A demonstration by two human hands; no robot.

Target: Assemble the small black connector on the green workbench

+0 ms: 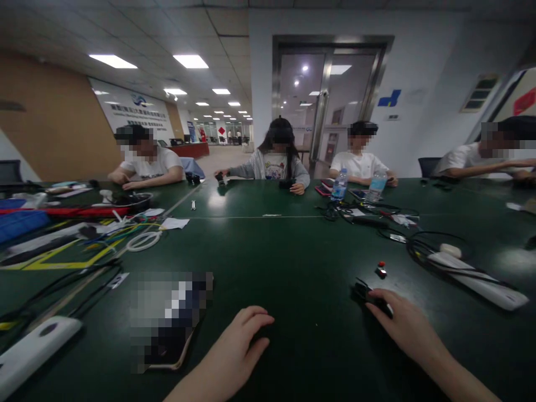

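My left hand (243, 346) rests over the green table (285, 268) with nothing in it, its thumb and fingers curved and apart. To its left lies a phone (178, 324), partly blurred out. My right hand (402, 321) pinches a small black object (372, 297) between thumb and fingers; its far end sticks out to the left and it looks like a clip or tool. Just beyond that hand sits a small red and black piece (381, 270) on the tabletop.
White power strips lie at the right (477, 279) and near left (37, 354), with black cables. Two water bottles (339, 186) (377, 187) stand farther back. Blue trays (23, 225) and wires are at left. Several people sit across the table.
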